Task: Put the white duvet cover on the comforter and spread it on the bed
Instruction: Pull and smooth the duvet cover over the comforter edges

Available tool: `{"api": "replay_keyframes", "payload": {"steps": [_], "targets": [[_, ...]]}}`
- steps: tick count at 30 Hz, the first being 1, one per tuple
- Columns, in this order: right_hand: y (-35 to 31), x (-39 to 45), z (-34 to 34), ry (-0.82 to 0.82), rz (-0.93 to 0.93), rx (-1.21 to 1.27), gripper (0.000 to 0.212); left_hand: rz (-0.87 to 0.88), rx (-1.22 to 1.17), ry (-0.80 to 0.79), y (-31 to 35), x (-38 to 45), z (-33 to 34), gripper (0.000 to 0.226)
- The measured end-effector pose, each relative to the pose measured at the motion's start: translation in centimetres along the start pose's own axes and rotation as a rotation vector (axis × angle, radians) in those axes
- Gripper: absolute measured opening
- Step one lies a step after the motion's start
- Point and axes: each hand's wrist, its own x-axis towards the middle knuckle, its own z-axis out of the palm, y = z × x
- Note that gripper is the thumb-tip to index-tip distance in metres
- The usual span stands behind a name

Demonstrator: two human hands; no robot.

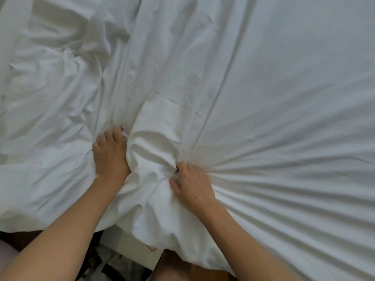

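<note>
Both hands bunch up the white duvet cover [263, 98]: left hand [110, 154] and right hand [192, 183] grip folds either side of a puffy lump [154, 151], bed edge below.

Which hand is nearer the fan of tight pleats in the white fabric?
Right. The right hand grips the fabric where the fan of pleats converges; the left hand lies across the bunched ridge, away from them.
</note>
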Motion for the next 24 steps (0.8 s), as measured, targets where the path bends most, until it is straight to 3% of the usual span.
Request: {"api": "replay_keyframes", "payload": {"steps": [5, 8, 13, 18, 21, 24], "targets": [[0.6, 1.1, 0.3, -0.069, 0.049, 0.036, 0.021, -0.072, 0.159, -0.197, 1.7, 1.6, -0.5, 0.072], [0.7, 1.4, 0.6, -0.114, 0.058, 0.013, 0.023, -0.085, 0.212, -0.208, 2.2, 2.2, -0.7, 0.080], [0.5, 1.6, -0.1, -0.188, 0.085, 0.010, 0.028, -0.089, 0.186, -0.218, 2.0, 2.6, -0.7, 0.074], [-2.4, 1.5, 1.0, 0.022, 0.343, 0.018, 0.025, 0.075, 0.049, -0.123, 0.4, 2.8, -1.1, 0.062], [-4.3, 2.5, 1.5, 0.218, 0.462, 0.112, 0.020, 0.195, -0.128, 0.015, -1.2, 3.6, -2.0, 0.038], [-7.4, 5.7, 1.9, 0.386, 0.419, 0.137, 0.025, 0.303, -0.258, 0.196, -2.5, 5.3, -2.8, 0.031]]}}
